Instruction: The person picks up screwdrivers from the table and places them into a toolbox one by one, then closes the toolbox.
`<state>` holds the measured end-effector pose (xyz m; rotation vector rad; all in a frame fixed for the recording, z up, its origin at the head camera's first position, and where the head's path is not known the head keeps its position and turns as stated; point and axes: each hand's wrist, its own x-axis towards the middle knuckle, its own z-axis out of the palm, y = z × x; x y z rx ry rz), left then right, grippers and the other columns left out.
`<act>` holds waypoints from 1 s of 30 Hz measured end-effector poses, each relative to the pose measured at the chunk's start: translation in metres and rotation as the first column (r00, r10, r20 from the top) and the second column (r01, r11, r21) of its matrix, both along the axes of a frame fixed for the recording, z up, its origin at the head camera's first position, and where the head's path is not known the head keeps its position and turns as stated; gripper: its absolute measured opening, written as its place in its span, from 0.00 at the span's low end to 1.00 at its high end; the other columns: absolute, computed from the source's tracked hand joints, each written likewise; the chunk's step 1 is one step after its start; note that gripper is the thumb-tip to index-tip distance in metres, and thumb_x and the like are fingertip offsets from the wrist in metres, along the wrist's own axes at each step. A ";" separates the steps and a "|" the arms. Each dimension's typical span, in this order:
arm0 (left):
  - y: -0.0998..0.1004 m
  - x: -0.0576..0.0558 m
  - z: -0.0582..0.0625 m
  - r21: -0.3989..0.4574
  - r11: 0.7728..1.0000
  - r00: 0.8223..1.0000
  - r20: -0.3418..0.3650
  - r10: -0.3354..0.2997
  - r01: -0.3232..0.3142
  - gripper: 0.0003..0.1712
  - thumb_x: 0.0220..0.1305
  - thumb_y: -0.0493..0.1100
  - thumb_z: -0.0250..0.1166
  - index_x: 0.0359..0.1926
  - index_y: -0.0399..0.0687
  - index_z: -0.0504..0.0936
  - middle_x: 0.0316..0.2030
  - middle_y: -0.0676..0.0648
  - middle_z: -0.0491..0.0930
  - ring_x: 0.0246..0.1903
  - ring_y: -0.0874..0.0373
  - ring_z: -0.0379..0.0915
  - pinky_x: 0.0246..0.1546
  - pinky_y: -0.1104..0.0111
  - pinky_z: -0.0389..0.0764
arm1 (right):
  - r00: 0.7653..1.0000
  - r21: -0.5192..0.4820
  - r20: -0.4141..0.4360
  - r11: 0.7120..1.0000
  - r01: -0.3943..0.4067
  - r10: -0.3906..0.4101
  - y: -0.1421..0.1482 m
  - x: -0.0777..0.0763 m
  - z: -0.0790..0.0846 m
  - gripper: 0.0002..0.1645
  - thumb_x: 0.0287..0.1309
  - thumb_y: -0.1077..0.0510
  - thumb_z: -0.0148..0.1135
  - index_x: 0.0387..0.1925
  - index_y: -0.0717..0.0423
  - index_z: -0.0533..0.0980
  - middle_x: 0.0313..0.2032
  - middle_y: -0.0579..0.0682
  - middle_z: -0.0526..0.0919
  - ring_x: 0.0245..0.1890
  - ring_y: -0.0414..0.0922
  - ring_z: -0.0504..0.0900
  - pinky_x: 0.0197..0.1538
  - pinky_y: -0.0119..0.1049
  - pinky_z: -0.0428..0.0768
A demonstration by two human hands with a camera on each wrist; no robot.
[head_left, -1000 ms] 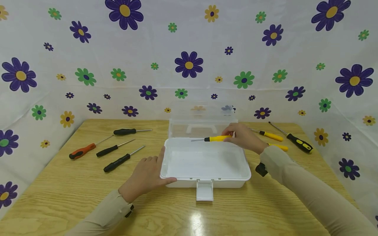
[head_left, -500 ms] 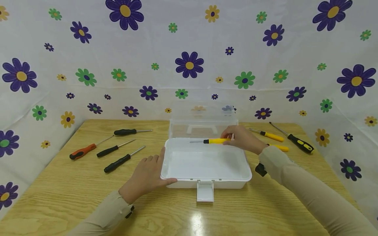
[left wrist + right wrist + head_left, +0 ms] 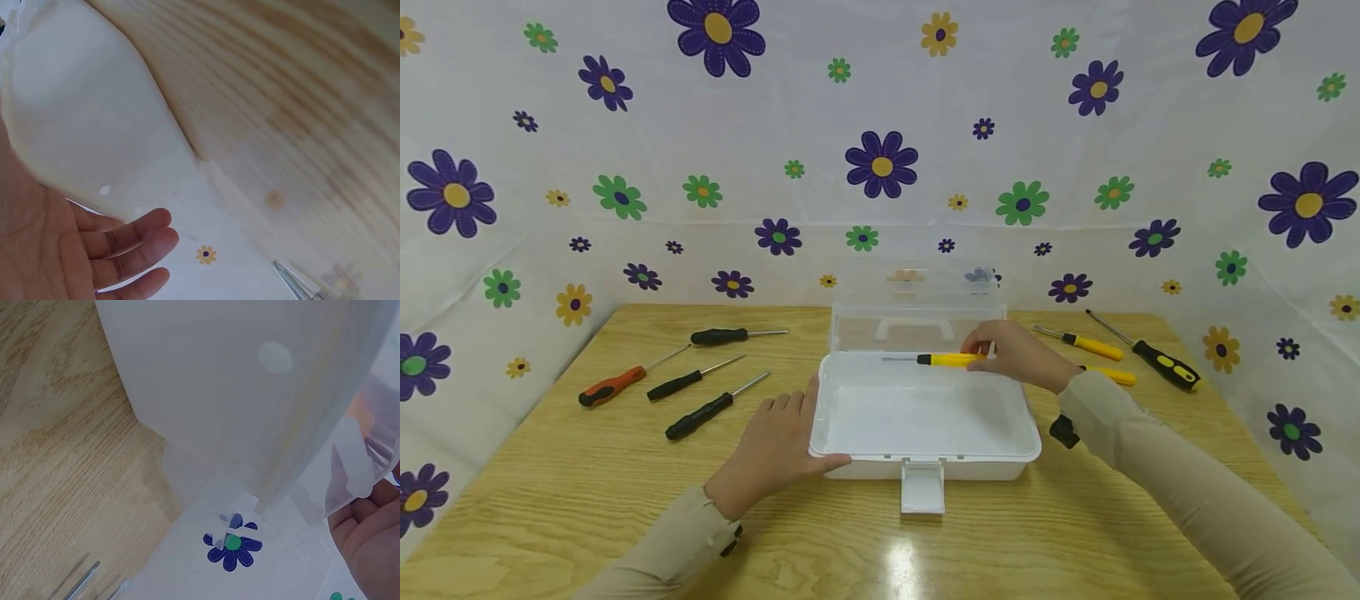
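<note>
A white plastic toolbox (image 3: 917,417) sits on the table with its clear lid (image 3: 857,329) raised at the back. Over the box's rear part, my right hand (image 3: 1022,354) pinches the handle end of a yellow screwdriver (image 3: 943,360), its shaft pointing left. My left hand (image 3: 775,446) steadies the box, index finger along the left side and thumb at the front corner. In the left wrist view the other fingers (image 3: 134,250) are loosely bent beside the box wall (image 3: 94,106). The box wall (image 3: 225,381) fills much of the right wrist view, where the screwdriver is hidden.
On the left lie an orange-black screwdriver (image 3: 613,387) and several black ones (image 3: 700,417). To the right are a yellow screwdriver (image 3: 1093,347), another (image 3: 1116,376) partly behind my wrist, and a black-yellow one (image 3: 1167,365). The front latch (image 3: 922,487) hangs down. A flowered cloth (image 3: 737,150) stands behind.
My right hand has lowered the yellow screwdriver slightly toward the box, mostly in the first half second. My left hand keeps its place on the box.
</note>
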<state>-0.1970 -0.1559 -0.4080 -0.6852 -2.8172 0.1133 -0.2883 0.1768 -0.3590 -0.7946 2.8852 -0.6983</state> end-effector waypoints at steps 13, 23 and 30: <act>0.000 0.000 -0.001 0.004 1.000 0.999 -0.033 -0.009 0.009 0.65 0.44 0.79 0.58 0.65 0.28 0.61 0.43 0.37 0.80 0.40 0.47 0.78 0.36 0.60 0.78 | 1.000 -0.035 0.014 0.999 0.002 -0.001 0.001 0.003 0.003 0.12 0.52 0.61 0.68 0.41 0.57 0.80 0.38 0.51 0.84 0.37 0.44 0.78 0.45 0.39 0.79; 0.000 0.001 0.000 -0.008 1.000 0.999 -0.037 -0.010 0.010 0.64 0.44 0.79 0.58 0.65 0.28 0.62 0.44 0.36 0.79 0.42 0.46 0.77 0.38 0.60 0.78 | 1.000 -0.045 0.012 0.999 0.009 -0.008 0.002 0.001 0.001 0.12 0.53 0.60 0.67 0.41 0.57 0.80 0.38 0.50 0.83 0.37 0.44 0.77 0.44 0.38 0.78; -0.001 0.000 -0.002 0.005 1.000 0.999 -0.049 -0.022 0.022 0.64 0.44 0.78 0.58 0.64 0.28 0.63 0.45 0.36 0.77 0.43 0.46 0.75 0.40 0.59 0.78 | 1.000 -0.076 -0.007 0.997 0.006 -0.007 0.004 0.001 0.001 0.12 0.54 0.60 0.66 0.42 0.59 0.80 0.36 0.50 0.83 0.36 0.43 0.77 0.43 0.37 0.78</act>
